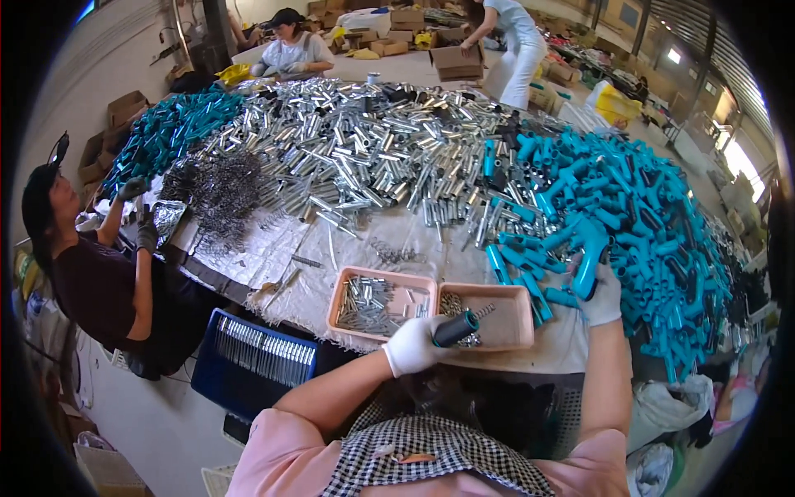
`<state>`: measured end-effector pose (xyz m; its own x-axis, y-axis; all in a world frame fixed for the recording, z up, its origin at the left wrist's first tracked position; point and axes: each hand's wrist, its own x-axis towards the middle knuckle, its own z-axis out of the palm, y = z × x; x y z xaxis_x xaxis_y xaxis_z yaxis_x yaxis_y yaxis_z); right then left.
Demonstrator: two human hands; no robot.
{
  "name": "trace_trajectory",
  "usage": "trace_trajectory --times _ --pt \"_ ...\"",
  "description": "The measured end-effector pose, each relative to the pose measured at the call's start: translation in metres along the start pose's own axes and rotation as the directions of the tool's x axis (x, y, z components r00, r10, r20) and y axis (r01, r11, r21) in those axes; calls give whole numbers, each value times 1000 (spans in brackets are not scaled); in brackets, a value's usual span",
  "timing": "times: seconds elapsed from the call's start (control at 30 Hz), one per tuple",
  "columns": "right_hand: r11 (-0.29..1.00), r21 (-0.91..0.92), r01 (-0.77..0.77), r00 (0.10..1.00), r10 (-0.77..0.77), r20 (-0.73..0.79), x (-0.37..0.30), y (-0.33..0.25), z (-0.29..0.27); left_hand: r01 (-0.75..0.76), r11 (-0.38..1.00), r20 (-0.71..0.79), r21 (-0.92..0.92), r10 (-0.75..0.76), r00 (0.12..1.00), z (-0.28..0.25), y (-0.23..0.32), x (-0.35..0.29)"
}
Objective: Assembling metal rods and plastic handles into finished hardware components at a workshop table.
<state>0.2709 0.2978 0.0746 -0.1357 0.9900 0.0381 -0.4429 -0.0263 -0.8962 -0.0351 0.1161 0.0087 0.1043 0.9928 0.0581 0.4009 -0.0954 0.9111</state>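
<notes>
My left hand (pixel 411 345), in a white glove, is closed around a short dark tube with a teal edge (pixel 455 329). A thin coil spring (pixel 484 311) sticks out past the tube's far end. In my gloved right hand (pixel 603 300) is a teal pistol-shaped plastic housing (pixel 590 253), held at the near edge of a heap of similar teal housings (pixel 654 219). Below and around the tube stand two pink trays: the left tray (pixel 422 288) holds slim metal pins, and the right tray (pixel 507 313) has small metal parts at its left side.
A large pile of shiny metal tubes (pixel 364 141) covers the table's middle, beside tangled dark springs (pixel 219 195). More teal parts (pixel 170 132) lie far left. A blue case of metal rods (pixel 257 360) stands by the table. One co-worker (pixel 95 257) is at left; two others are beyond.
</notes>
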Motion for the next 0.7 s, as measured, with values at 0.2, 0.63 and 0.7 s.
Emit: trace_trajectory --times 0.2,0.63,0.7 --pt "924 -348 -156 929 257 267 -97 -12 38 -53 908 -44 415 78 996 -25 18 -24" --pt "633 -774 -17 704 557 440 -145 0 62 -154 770 148 620 78 986 -20 32 -55" --pt "552 -789 270 715 434 549 -147 -3 62 -181 763 190 620 78 979 -21 29 -53"
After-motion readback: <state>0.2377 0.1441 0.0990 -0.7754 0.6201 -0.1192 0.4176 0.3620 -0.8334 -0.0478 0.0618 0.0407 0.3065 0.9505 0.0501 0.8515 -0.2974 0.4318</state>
